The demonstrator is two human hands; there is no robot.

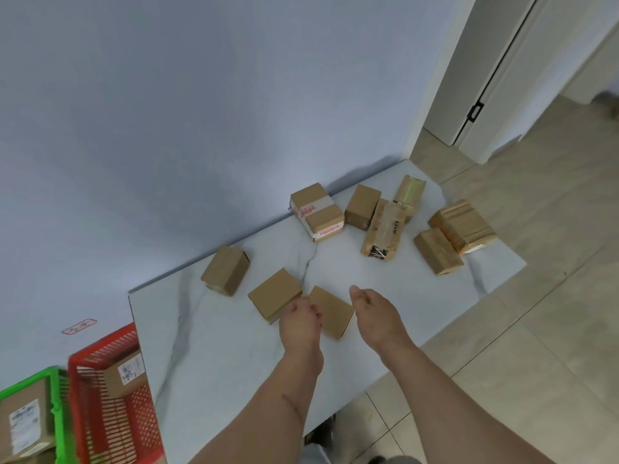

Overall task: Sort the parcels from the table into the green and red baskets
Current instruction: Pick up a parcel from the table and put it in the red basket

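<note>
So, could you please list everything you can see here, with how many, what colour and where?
parcels on the table: ten, brown cardboard, three near the hands, seven toward the far right end
table: one, white marbled, against the wall
red basket: one, left of the table, holds at least one labelled parcel
green basket: one, far left beside the red basket, holds a labelled parcel
door: one, white, upper right
left hand: fingers curled at the nearest parcel
right hand: open, above the table by the same parcel
</note>
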